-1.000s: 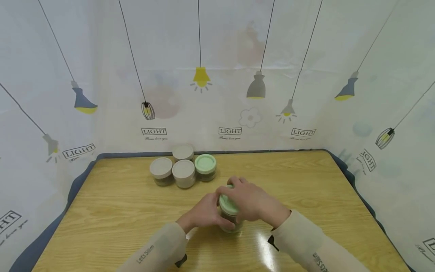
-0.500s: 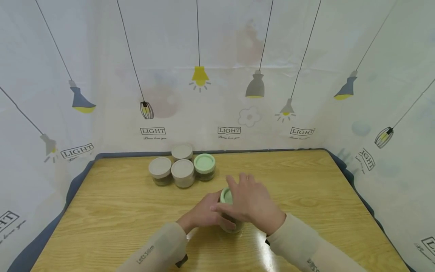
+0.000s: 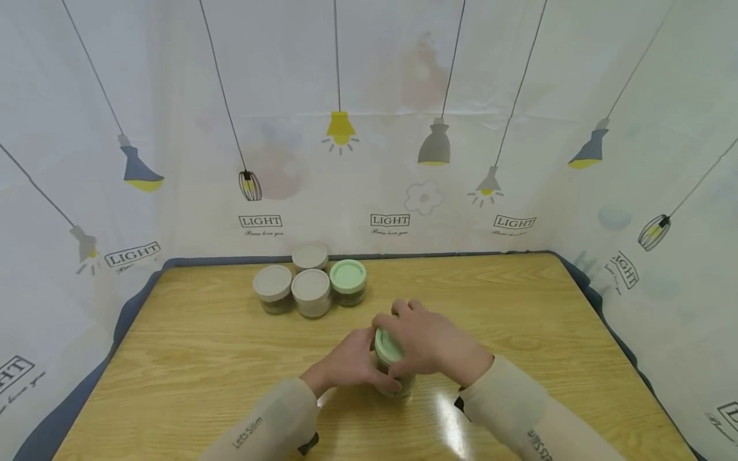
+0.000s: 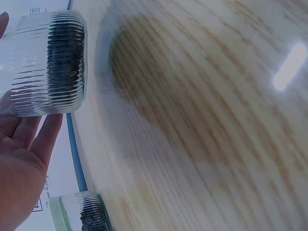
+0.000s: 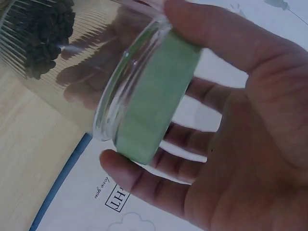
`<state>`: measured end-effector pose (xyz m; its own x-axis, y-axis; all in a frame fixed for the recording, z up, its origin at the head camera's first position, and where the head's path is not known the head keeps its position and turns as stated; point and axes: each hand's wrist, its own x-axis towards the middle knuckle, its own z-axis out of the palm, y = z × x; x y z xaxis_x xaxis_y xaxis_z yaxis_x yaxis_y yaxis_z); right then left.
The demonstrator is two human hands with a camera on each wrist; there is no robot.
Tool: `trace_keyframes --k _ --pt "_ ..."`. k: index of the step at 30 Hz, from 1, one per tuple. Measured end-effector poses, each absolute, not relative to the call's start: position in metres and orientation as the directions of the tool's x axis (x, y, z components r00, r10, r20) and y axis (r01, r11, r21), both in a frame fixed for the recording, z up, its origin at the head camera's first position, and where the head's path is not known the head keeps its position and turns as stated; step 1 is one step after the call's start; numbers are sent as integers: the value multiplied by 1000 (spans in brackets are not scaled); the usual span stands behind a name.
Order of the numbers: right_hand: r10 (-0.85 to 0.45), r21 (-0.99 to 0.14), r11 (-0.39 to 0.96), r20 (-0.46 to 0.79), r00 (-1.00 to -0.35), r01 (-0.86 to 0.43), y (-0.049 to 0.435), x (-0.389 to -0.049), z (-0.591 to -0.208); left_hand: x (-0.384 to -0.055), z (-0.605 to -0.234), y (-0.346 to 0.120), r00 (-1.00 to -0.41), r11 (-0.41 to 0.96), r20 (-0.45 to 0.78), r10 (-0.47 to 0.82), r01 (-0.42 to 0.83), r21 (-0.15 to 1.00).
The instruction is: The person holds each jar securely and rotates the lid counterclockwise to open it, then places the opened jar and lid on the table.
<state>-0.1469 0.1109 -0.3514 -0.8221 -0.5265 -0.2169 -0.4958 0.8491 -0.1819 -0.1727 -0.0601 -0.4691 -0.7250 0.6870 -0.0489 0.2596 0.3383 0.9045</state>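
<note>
My left hand [image 3: 348,362] grips a clear ribbed glass jar [image 4: 29,62] around its side. In the left wrist view the jar's base is off the table, over its own shadow. Small dark pieces [image 5: 50,36] lie in its bottom. On top is a pale green lid [image 5: 156,96], with the clear glass rim showing just beneath it. My right hand [image 3: 429,339] comes from the right and holds the lid by its edge, thumb on one side and fingers on the other. Through the glass, the left fingers show in the right wrist view.
Behind stand another green-lidded jar [image 3: 348,276] and three grey-lidded jars, one at left [image 3: 273,285], one in front [image 3: 311,288] and one at the back [image 3: 310,257]. The wooden table [image 3: 202,371] ends at a printed cloth wall [image 3: 369,186].
Half a second ago the right hand's fingers were spread and turned away over the lid. They are now back around its edge. The left hand keeps its grip on the jar.
</note>
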Motion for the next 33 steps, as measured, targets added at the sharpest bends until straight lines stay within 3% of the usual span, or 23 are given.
trace_keyframes --k 5,8,12,16,20,27,33 --pt "-597 -244 800 -243 -764 -548 113 -147 -347 -171 -468 -60 -734 310 -44 678 231 922" --pt "-594 -263 802 -261 -761 -536 113 -146 -344 -171 -469 -61 -737 312 -38 675 239 920" --pt "-517 -230 854 -259 -816 -467 112 -144 -344 -175 -470 -61 -733 327 -4 681 299 896" --pt "-400 -129 916 -191 -896 -381 107 -142 -347 -178 -471 -61 -739 382 -13 674 333 862" --pt "-329 -109 943 -157 -931 -314 103 -139 -351 -178 -471 -60 -749 430 -41 661 334 839" --pt "-342 -99 939 -172 -924 -330 102 -136 -353 -177 -471 -59 -751 373 -34 660 288 882" --pt "-404 -161 912 -202 -892 -377 104 -140 -353 -175 -471 -59 -747 352 -51 662 251 902"
